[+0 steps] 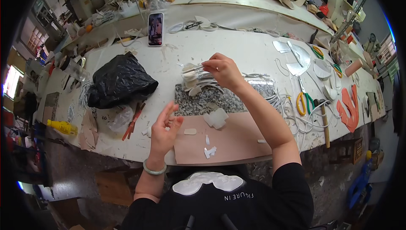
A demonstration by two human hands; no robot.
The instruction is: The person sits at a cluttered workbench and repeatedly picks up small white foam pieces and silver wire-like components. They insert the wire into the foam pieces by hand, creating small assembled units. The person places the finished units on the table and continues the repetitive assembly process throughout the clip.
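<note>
Above the far edge of a speckled grey stone slab (198, 103), my right hand (224, 73) is closed in a pinch on a thin silvery cord (195, 70). Beneath and beside it lies a bundle of similar silvery-white cords (213, 82), with cream rounded tabs (190, 76) at their left ends. My left hand (166, 129) hovers near the slab's front left corner, fingers apart and holding nothing. A pinkish-brown board (237, 139) lies in front of the slab. On it are a translucent whitish piece (216, 118), a small cream oval tab (190, 131) and white scraps (209, 152).
A black plastic bag (122, 80) bulges at left, near red strips (134, 121) and a yellow bottle (62, 127). A phone (155, 29) stands upright at the back. Scissors (305, 103), a hammer (325, 124), loose cords and coral-coloured pieces (349, 109) lie right.
</note>
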